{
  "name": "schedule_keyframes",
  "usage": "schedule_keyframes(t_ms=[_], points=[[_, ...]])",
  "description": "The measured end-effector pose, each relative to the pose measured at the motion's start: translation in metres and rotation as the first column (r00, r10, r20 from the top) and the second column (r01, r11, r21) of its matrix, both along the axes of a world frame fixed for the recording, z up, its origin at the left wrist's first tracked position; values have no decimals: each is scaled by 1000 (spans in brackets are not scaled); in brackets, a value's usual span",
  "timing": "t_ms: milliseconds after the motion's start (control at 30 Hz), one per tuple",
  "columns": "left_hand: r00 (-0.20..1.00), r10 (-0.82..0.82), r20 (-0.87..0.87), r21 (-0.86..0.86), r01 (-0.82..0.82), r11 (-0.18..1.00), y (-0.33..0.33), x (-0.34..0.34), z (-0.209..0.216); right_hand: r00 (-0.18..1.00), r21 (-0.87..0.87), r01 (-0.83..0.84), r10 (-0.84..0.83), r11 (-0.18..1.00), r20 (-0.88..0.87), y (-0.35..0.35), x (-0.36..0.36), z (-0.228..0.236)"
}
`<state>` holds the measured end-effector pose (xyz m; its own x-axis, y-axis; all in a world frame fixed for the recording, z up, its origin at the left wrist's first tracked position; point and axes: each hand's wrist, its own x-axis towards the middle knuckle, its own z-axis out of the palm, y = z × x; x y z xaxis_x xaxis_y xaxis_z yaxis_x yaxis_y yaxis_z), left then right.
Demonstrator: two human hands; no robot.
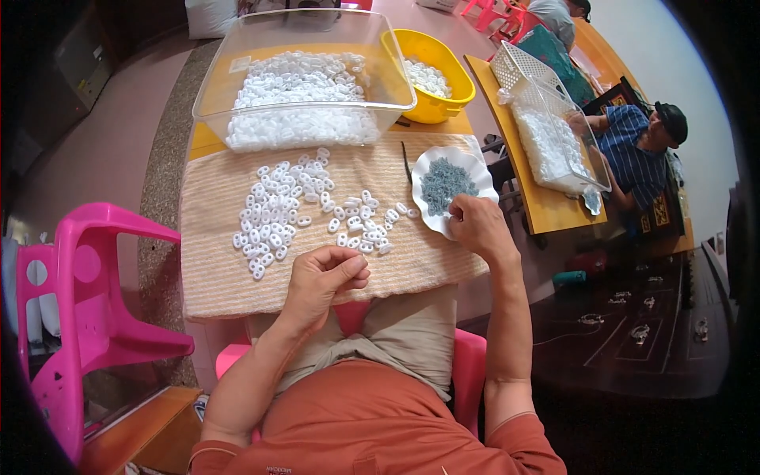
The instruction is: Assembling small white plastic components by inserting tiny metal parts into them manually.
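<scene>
My left hand [326,279] is held over the near edge of the striped cloth [214,237], thumb pressed to the curled fingers. Whatever sits in that pinch is hidden. At the right, my right hand [480,227] reaches over the near rim of a white scalloped dish [427,215], its fingertips bent down at a heap of tiny grey-blue parts [445,184]. Its fingers are drawn together, and I cannot see what they hold. Small white oval pieces with two holes lie in a larger pile [271,207] and a smaller cluster [366,226] on the cloth.
A clear plastic bin [305,127] of white pieces stands at the back, beside a yellow tub [439,107] of more. A pink chair [87,285] is on the left. At the right, a person in a striped shirt [633,162] works at another table with a white-filled container [554,150].
</scene>
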<state>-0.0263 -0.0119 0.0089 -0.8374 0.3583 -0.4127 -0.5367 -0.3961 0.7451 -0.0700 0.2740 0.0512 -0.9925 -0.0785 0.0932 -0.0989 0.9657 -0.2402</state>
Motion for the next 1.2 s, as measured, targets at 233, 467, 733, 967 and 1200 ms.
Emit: schedule_keyframes(t_ms=[233, 467, 733, 967, 1200], points=[[1000, 5, 2, -4, -5, 1000, -1, 0, 1, 1000, -9, -16, 16, 1000, -6, 0, 0, -2], [1000, 2, -3, -3, -2, 1000, 0, 0, 0, 999, -5, -24, 25, 1000, 38, -1, -4, 4], [1000, 2, 11, 15, -3, 1000, -1, 0, 0, 998, 10, -52, 51, 999, 22, -1, -6, 0], [1000, -3, 11, 16, 3, 1000, 1, -1, -1, 998, -51, -59, 59, 997, 1, 2, -6, -4], [1000, -1, 3, 20, 1, 1000, 0, 0, 0, 995, -131, -92, 87, 987, -43, 7, -3, -7]])
